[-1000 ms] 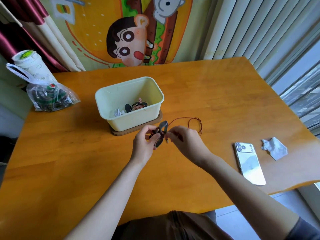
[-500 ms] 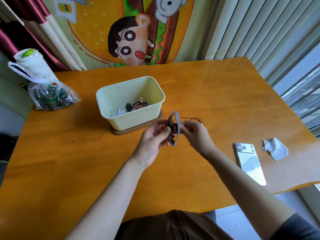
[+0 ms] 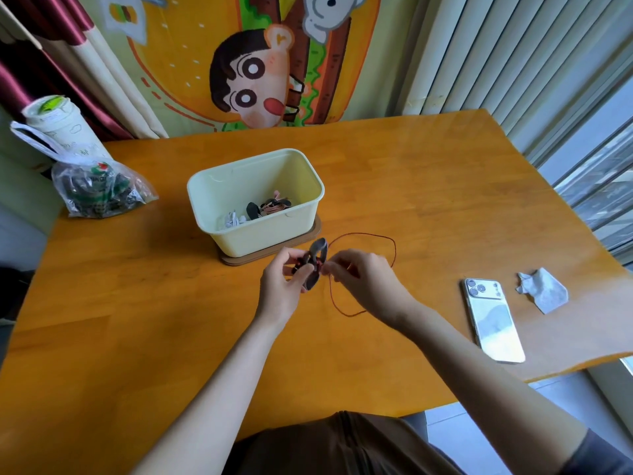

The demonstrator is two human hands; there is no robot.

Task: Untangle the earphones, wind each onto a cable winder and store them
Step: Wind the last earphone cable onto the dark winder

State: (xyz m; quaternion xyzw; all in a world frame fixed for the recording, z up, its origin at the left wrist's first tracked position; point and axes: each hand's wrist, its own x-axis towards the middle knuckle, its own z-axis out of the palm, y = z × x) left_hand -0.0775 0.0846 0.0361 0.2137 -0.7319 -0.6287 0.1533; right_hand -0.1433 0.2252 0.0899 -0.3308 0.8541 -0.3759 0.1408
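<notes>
My left hand (image 3: 281,290) grips a dark grey cable winder (image 3: 317,264) just above the table, in front of the box. My right hand (image 3: 368,281) pinches the dark red earphone cable (image 3: 371,236) right beside the winder. Some cable is wound round the winder's middle. The loose rest loops over the table behind and under my right hand. The pale yellow box (image 3: 255,200) stands on a brown lid and holds wound earphones: a white set, a pink set and dark winders.
A white phone (image 3: 493,320) lies face down at the right, with a crumpled tissue (image 3: 544,290) beside it. A clear plastic bag (image 3: 97,186) and a white cup (image 3: 54,123) sit at the table's far left corner. The table edge runs close at the right.
The winder has turned in my left hand from edge-on to tilted. My right hand has carried the cable round it, and the loose loop now lies wider on the table.
</notes>
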